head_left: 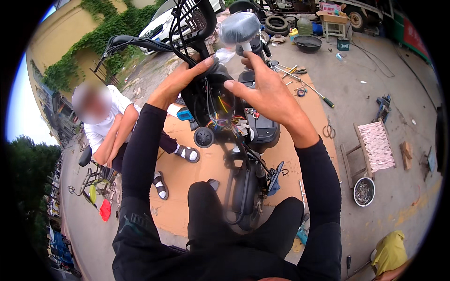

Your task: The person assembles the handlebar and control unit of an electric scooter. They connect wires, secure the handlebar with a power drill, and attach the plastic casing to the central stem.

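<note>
An electric scooter stands before me, its black front shell point(193, 96) opened, with a bundle of coloured wires point(229, 121) showing. My left hand point(178, 82) is at the left side of the steering column, the thumb laid against it below the black cables point(180, 51); its other fingers are hidden. On the right side, my right hand point(269, 91) has thumb and index finger spread apart, the thumb tip close to the shell's upper edge. Just above that hand is a plastic-wrapped mirror point(239, 29). A round black part point(204, 137) sits beside the wires.
A person point(110, 122) sits at the left. Cardboard point(176, 215) lies beneath the scooter. To the right are a screwdriver point(328, 101), scissors point(329, 131), a woven stool point(376, 146) and a bowl of small metal parts point(364, 192). Tyres point(276, 24) and a black basin point(308, 44) lie farther back.
</note>
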Available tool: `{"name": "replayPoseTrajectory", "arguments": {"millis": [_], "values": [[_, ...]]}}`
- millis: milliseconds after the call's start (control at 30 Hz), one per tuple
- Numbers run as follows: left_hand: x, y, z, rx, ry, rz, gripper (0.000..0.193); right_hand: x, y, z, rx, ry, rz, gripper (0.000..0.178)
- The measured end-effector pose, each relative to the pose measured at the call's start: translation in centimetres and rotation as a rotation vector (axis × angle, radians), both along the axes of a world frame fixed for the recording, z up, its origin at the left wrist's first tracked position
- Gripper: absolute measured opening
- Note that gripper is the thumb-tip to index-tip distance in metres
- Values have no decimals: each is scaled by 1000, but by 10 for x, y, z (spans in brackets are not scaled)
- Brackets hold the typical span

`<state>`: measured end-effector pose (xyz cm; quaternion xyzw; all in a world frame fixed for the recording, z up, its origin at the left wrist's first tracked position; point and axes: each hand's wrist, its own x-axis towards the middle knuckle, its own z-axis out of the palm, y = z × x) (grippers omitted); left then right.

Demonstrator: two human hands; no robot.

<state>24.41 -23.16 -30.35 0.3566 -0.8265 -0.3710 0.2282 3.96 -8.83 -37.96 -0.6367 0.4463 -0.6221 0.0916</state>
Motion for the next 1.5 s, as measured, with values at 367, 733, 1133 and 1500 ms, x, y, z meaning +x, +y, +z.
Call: {"name": "replayPoseTrajectory", "arguments": {"millis": [367,733,1133,1500], "values": [[-1,-26,13,160,-29,-113,59,14,-92,-9,122,-81,181,55],[6,-32,17,77,-86,-165,66,28,-91,-18,37,-363,390,62],[-2,-20,-2,-2,77,-154,48,24,-85,-12,158,-358,389,68],[45,21,-68,-1038,359,68,46,-51,62,-152,-219,-147,-644,51]]}}
